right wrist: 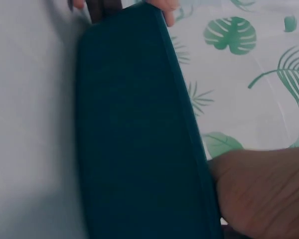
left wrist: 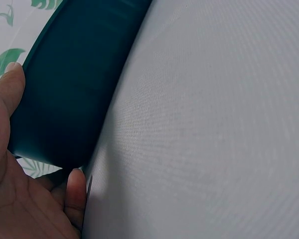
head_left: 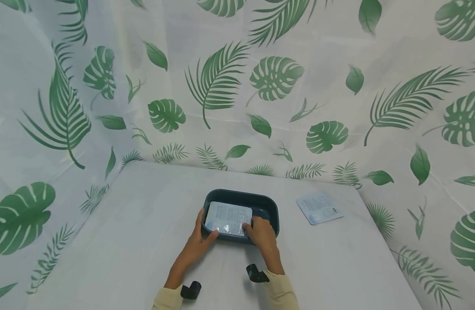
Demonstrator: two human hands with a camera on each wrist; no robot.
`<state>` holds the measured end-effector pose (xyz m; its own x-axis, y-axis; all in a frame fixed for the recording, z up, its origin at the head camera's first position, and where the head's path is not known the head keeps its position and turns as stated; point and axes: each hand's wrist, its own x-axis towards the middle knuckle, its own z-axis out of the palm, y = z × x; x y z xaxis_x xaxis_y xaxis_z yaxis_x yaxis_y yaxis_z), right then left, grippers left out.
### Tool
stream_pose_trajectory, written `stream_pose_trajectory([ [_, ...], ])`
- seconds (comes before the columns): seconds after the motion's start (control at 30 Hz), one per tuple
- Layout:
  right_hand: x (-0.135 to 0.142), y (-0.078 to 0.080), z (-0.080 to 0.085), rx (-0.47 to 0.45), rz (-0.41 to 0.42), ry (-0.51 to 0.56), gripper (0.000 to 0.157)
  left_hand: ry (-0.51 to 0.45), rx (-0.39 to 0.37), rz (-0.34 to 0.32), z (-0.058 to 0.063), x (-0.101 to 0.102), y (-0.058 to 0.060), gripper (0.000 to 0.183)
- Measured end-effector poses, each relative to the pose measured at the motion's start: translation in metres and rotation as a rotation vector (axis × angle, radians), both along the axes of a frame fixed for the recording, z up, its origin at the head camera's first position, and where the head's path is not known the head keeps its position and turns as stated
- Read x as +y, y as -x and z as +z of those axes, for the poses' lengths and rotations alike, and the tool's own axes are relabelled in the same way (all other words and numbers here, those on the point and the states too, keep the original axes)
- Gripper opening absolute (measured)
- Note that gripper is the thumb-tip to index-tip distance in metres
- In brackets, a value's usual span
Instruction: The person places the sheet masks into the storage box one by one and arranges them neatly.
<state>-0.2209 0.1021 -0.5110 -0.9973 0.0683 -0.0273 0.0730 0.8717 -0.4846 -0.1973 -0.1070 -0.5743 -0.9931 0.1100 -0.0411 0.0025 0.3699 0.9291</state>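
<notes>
A dark teal rectangular tub (head_left: 237, 196) stands on the white table with a flat, pale blue printed packet (head_left: 229, 218) lying inside, toward its left. My left hand (head_left: 196, 246) grips the tub's front-left corner; its thumb is at the rim, and the fingers go round the left side. In the left wrist view, the tub's outer wall (left wrist: 74, 74) runs up from between thumb and fingers. Reaching over the front rim, my right hand (head_left: 263, 236) pinches the packet's right edge. The right wrist view shows the wall (right wrist: 129, 124), while the right fingertips are hidden behind it.
A second pale blue printed packet (head_left: 319, 209) lies flat on the table (head_left: 144, 215), right of the tub. Leaf-patterned white cloth (head_left: 276, 120) hangs behind and along both sides. Each wrist carries a small black camera (head_left: 191, 290) on a pale yellow sleeve.
</notes>
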Motion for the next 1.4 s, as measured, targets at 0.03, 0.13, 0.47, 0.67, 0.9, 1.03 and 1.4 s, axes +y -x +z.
stream_pose_trajectory([
  [0.03,0.0,0.001,-0.001,0.005,0.016,-0.007,0.031,0.002,0.0,0.001,0.0,-0.001,0.0,0.089],
  [0.13,0.001,0.003,-0.004,0.007,0.042,-0.008,0.033,0.006,-0.001,0.009,0.0,-0.002,0.001,0.09],
  [0.47,0.0,0.004,-0.004,0.004,0.039,0.005,0.027,-0.007,0.005,0.014,-0.001,-0.001,0.003,0.09],
  [0.67,0.001,0.005,0.001,0.037,0.06,-0.02,0.028,-0.001,-0.002,0.034,0.001,-0.001,0.003,0.09],
  [0.9,0.043,0.031,0.003,0.363,-0.083,0.147,0.019,0.0,-0.011,0.045,0.001,-0.001,0.003,0.09],
  [1.03,0.098,0.053,-0.013,0.495,-0.213,0.219,0.017,-0.001,-0.009,0.043,0.001,0.0,0.003,0.09],
  [1.4,0.204,0.061,-0.063,0.357,-0.526,0.19,0.036,-0.004,-0.036,0.029,-0.001,0.004,-0.002,0.09],
])
